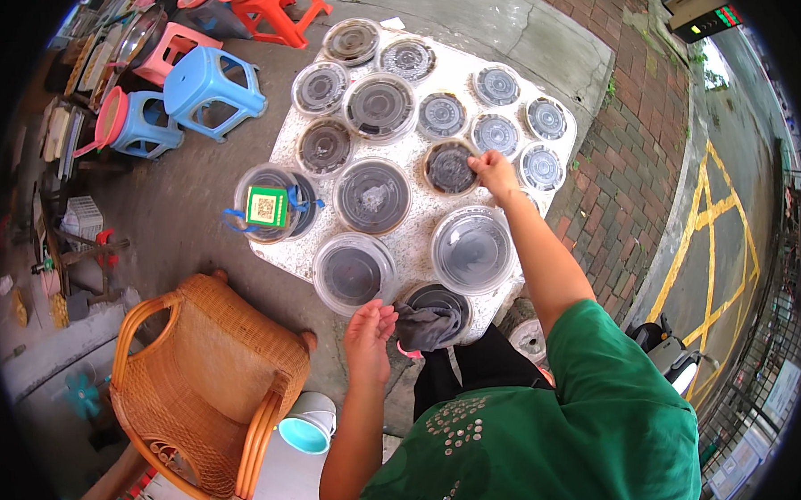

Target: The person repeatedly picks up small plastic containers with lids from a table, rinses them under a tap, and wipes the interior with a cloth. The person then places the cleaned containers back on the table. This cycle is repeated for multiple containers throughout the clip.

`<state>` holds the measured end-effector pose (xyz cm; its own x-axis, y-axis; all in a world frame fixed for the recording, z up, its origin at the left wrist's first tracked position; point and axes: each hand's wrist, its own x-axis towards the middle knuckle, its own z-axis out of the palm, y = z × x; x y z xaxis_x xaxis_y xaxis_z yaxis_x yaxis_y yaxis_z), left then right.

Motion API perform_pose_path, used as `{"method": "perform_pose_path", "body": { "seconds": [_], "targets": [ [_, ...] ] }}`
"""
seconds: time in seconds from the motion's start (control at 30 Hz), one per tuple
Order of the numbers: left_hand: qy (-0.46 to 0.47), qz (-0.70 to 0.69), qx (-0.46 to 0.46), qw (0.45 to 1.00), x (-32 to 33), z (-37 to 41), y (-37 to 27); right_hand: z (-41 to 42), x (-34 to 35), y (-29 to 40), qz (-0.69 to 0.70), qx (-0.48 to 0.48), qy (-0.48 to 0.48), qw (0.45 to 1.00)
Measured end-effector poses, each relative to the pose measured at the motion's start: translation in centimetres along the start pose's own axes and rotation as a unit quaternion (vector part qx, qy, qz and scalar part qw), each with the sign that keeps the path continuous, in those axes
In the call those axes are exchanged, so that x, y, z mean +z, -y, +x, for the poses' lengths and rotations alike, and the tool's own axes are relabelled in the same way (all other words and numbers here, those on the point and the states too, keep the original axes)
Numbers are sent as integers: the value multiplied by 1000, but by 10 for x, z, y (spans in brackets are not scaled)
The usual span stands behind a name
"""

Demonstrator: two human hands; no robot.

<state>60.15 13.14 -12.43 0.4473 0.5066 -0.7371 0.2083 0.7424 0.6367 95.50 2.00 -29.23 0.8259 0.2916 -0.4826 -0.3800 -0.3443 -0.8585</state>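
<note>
My right hand (495, 172) pinches the rim of a round plastic container (449, 169) with a clear lid and dark contents. It sits among several similar containers on a speckled white table (409, 152). Loosely curled and with nothing visible in it, my left hand (369, 332) is just below a wide lidded tub (352, 272). Right of its fingertips, a dark grey cloth (429, 326) lies over another round container (453, 298). A large clear-lidded container (473, 249) stands between my two arms. Smaller lidded cups (494, 133) stand beyond my right hand.
A green card with a printed code (266, 206) lies on a lidded container at the table's left. A wicker armchair (212, 385) and a bucket (307, 425) are near my left arm. Blue stools (195, 81) stand beyond the table's left edge; brick paving (612, 174) runs along the right.
</note>
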Motion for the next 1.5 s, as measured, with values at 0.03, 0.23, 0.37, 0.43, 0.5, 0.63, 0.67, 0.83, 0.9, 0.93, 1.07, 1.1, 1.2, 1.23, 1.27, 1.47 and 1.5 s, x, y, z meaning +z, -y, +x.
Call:
{"method": "perform_pose_path", "body": {
  "seconds": [0.03, 0.23, 0.37, 0.43, 0.5, 0.63, 0.67, 0.83, 0.9, 0.93, 1.07, 1.1, 1.2, 1.23, 1.27, 1.47, 1.5],
  "targets": [
    [-1, -10, 5, 1000, -4, -5, 0, -7, 0, 16, 21, -22, -7, 1000],
    [52, -118, 32, 991, -34, -35, -10, -101, 15, 137, -59, -151, 176, 971],
    [143, -233, 35, 961, -73, -57, -19, -215, 72, 187, -75, -161, 430, 885],
    [221, -317, 11, 922, -102, -80, -28, -279, 114, 198, -137, -152, 543, 814],
    [263, -415, -13, 871, -133, -122, -37, -330, 163, 180, -176, -164, 607, 757],
    [285, -526, 51, 800, -236, -210, 8, -493, 264, 181, -323, -286, 722, 542],
    [271, -560, 97, 777, -256, -238, 15, -527, 284, 160, -264, -285, 715, 581],
    [85, -657, 335, 670, -370, -369, 80, -694, 330, 61, -165, -105, 703, 684],
    [0, -640, 431, 636, -412, -417, 114, -758, 335, 22, -164, 47, 774, 610],
    [-66, -636, 439, 631, -438, -435, 134, -794, 340, 6, -155, 100, 788, 587],
    [-134, -634, 548, 529, -492, -513, 206, -910, 377, -56, -235, 91, 852, 459],
    [-141, -637, 564, 506, -504, -528, 222, -937, 385, -71, -262, 64, 861, 431],
    [-168, -645, 614, 422, -523, -570, 266, -1020, 395, -116, -329, -48, 872, 360],
    [-222, -661, 606, 382, -530, -580, 282, -1043, 394, -132, -318, -168, 876, 321],
    [-272, -676, 594, 341, -540, -587, 299, -1066, 394, -147, -292, -285, 870, 278],
    [-403, -640, 629, 178, -585, -631, 353, -1183, 413, -229, -416, -57, 896, 147],
    [-408, -634, 637, 160, -590, -637, 366, -1199, 412, -238, -434, -16, 893, 117]
  ]
}}
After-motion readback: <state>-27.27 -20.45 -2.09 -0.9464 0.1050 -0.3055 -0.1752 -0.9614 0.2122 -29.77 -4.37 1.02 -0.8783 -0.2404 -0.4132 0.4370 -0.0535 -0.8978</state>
